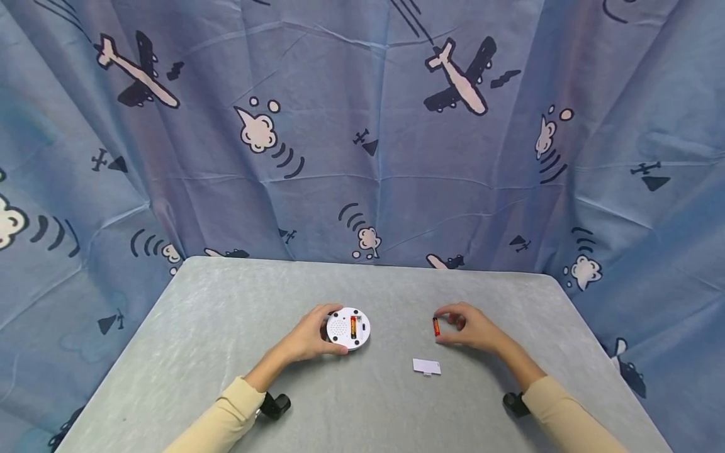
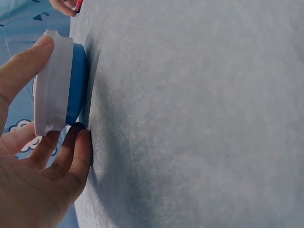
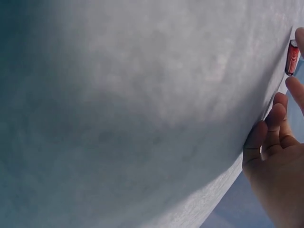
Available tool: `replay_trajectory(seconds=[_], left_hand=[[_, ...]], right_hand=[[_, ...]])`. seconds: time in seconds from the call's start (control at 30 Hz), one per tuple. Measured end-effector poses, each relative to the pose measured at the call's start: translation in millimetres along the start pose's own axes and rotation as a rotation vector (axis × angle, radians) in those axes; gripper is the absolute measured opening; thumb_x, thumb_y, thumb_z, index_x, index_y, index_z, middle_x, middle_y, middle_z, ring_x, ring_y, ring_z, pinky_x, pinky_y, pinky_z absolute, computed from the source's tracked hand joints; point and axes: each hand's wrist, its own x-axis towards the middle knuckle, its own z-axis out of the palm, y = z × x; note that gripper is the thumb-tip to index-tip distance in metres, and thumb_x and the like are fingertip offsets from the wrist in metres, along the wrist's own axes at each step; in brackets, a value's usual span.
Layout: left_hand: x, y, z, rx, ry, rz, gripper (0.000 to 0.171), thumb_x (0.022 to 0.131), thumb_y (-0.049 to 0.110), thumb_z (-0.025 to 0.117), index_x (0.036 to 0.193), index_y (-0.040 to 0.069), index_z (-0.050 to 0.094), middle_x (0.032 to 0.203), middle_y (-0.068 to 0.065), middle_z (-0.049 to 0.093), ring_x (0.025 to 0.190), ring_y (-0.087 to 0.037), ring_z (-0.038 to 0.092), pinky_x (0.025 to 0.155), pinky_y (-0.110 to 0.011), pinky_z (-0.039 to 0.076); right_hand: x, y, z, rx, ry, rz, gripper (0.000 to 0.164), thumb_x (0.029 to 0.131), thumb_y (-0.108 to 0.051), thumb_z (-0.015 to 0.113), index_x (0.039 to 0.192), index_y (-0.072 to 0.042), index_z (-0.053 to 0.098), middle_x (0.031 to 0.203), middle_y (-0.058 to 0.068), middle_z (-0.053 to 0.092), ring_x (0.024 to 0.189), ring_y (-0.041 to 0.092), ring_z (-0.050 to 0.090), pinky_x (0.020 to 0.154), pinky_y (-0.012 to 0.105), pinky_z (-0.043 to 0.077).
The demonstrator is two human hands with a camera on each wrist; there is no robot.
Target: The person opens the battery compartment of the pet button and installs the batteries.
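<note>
My left hand (image 1: 313,333) grips a round white device (image 1: 338,328) by its rim, thumb on the near side and fingers on the far side. Its underside faces up, with speaker holes, dark feet and an uncovered battery compartment in which one red-and-black battery (image 1: 354,327) lies. In the left wrist view the device's other half is blue (image 2: 77,83), close over the table. To the right, my right hand (image 1: 471,327) pinches another red-and-black battery (image 1: 436,326) end to end between thumb and index finger. The right wrist view shows this battery (image 3: 292,58) between the fingertips.
A small white battery cover (image 1: 426,366) lies on the grey table (image 1: 226,302), between the hands and nearer to me. Behind the table hangs a blue curtain (image 1: 340,126) printed with planes. Dark wrist cameras (image 1: 275,406) sit at both sleeves.
</note>
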Motion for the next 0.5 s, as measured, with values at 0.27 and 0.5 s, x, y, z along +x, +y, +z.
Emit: replay_trajectory(seconds=[0.27, 0.5], left_hand=[[-0.2, 0.0, -0.5, -0.004, 0.005, 0.003, 0.089, 0.070, 0.021, 0.097, 0.143, 0.000, 0.051, 0.138, -0.019, 0.052, 0.125, -0.035, 0.051, 0.105, -0.052, 0.039], [-0.1, -0.3, 0.6, 0.001, 0.007, 0.001, 0.089, 0.070, 0.022, 0.096, 0.143, 0.000, 0.051, 0.138, -0.019, 0.052, 0.126, -0.035, 0.050, 0.106, -0.052, 0.038]], right_hand=[[1.5, -2.5, 1.3, -0.004, -0.011, -0.024, 0.044, 0.079, -0.020, 0.090, 0.116, -0.003, 0.073, 0.096, 0.005, 0.063, 0.080, 0.021, 0.055, 0.069, 0.030, 0.048], [0.2, -5.7, 3.8, 0.047, 0.034, -0.009, 0.043, 0.079, -0.019, 0.090, 0.114, -0.003, 0.073, 0.089, 0.005, 0.061, 0.075, 0.018, 0.053, 0.065, 0.027, 0.045]])
